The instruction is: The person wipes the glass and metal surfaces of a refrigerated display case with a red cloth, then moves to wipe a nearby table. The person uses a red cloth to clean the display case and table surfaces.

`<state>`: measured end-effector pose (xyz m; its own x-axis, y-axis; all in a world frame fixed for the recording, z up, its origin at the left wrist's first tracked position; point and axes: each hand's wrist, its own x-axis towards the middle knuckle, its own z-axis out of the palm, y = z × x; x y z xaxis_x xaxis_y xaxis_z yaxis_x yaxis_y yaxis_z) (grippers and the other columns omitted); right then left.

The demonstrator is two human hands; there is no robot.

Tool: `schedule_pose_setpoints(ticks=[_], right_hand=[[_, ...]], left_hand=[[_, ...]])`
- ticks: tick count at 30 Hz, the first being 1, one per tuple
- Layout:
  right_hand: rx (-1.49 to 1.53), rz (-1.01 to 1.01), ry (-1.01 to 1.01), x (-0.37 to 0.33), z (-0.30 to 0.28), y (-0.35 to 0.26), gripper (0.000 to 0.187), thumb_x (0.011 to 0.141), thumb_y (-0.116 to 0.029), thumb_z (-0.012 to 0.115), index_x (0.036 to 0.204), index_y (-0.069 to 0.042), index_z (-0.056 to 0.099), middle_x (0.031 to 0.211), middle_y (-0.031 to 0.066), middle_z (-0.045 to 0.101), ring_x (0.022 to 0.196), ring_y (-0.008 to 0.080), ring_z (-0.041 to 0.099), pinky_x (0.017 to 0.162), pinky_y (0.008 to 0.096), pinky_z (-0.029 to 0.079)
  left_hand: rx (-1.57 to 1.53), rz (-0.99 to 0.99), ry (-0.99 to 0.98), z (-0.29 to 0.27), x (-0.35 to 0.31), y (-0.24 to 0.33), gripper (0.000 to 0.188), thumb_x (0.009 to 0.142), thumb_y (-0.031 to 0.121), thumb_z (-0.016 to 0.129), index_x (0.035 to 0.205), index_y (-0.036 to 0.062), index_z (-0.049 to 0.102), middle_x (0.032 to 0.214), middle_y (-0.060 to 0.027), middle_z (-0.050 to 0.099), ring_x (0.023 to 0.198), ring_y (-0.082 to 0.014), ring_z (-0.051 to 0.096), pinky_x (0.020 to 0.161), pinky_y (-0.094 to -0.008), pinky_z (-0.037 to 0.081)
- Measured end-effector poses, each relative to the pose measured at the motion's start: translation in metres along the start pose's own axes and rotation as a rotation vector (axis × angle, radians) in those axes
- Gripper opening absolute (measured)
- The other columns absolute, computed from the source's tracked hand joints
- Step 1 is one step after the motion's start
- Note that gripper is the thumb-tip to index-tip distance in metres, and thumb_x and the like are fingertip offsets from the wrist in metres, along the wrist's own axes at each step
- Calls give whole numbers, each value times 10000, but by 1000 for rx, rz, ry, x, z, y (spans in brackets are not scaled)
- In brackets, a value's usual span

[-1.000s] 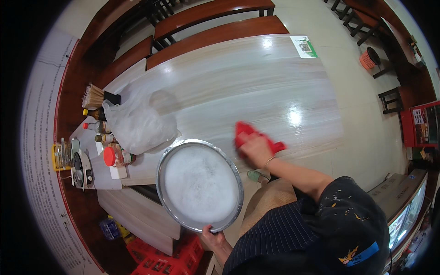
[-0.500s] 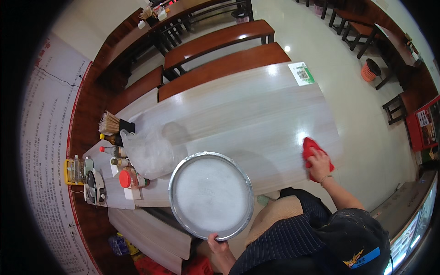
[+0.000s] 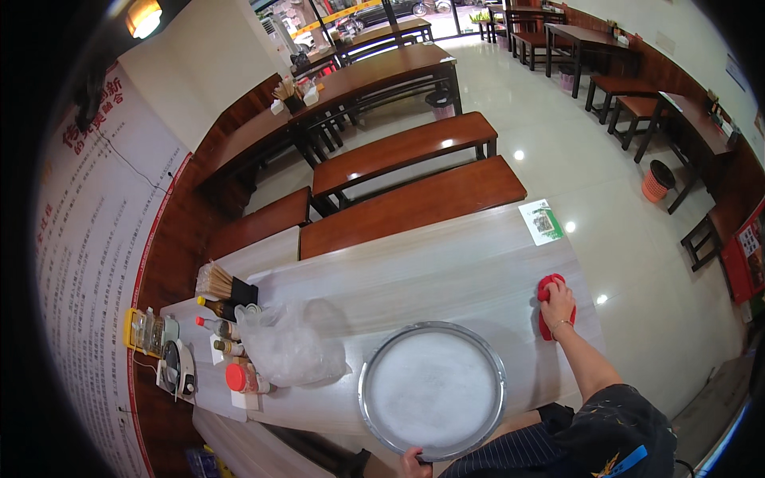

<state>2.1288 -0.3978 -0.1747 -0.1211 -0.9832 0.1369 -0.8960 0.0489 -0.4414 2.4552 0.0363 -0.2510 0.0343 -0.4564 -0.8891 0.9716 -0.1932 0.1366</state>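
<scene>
My left hand [image 3: 414, 464] grips the near rim of a round metal basin [image 3: 363, 382]. White, foamy-looking stuff [image 3: 430, 390] fills the basin, which covers part of the table's near edge. Whether the table bears any of its weight I cannot tell. Toward the right end of the pale wood-grain table [image 3: 446, 271], my right hand [image 3: 561, 306] is closed over a bunched red cloth [image 3: 545, 291] pressed on the top. A white and green card [image 3: 541, 222] lies beyond it at the far right corner.
A clear plastic bag [image 3: 291, 346] sits left of the basin. Past it are sauce bottles [image 3: 217, 328], a red-lidded jar [image 3: 239, 378], a holder of chopsticks [image 3: 215, 280] and a white electric cooker [image 3: 177, 368]. Brown benches [image 3: 414, 203] stand along the far side. An orange bin [image 3: 657, 182] stands on the floor.
The view has tipped up, showing more of the room. My left hand has carried the basin rightward and farther over the table. My right hand has moved the cloth away from me, nearer the card.
</scene>
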Motion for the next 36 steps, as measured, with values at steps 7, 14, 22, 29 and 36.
schedule_pose_setpoints(ticks=[7, 14, 22, 29, 36], right_hand=[[707, -327, 164, 75, -30, -110, 294, 700, -9, 563, 989, -59, 533, 1122, 190, 550, 1036, 374, 521, 921, 411, 410], [946, -655, -292, 12, -86, -195, 299, 772, -129, 651, 1027, -36, 527, 1087, 182, 566, 992, 356, 548, 865, 391, 449], [846, -569, -556, -65, -26, -179, 324, 811, -282, 621, 1047, -60, 596, 1032, 150, 615, 927, 348, 580, 830, 421, 458], [343, -303, -380, -86, -4, -148, 489, 746, -196, 608, 1219, -140, 500, 1316, 170, 435, 1128, 391, 465, 931, 468, 397], [-110, -323, -522, -113, 6, -167, 782, 725, -360, 668, 1410, -251, 306, 1466, 159, 246, 1303, 433, 261, 1021, 576, 290]], left_hand=[[726, 758, -101, 6, 37, -17, 412, 763, 47, 595, 1157, 10, 481, 1071, -186, 539, 997, -332, 543, 855, -460, 469], [843, 778, -171, 47, 65, 67, 282, 712, 6, 608, 989, 12, 559, 880, -129, 579, 810, -271, 583, 713, -390, 479], [629, 302, 125, 172, 25, 122, 340, 725, 14, 621, 1059, -13, 561, 896, -122, 613, 776, -267, 617, 708, -386, 507], [1348, 1419, 362, 246, -22, 121, 678, 751, 95, 675, 1357, 30, 377, 1294, -187, 441, 1185, -325, 448, 984, -436, 381], [2096, 1390, -223, 287, 7, 72, 886, 705, 424, 736, 1419, 133, 299, 1445, -237, 241, 1319, -478, 213, 1068, -507, 251]])
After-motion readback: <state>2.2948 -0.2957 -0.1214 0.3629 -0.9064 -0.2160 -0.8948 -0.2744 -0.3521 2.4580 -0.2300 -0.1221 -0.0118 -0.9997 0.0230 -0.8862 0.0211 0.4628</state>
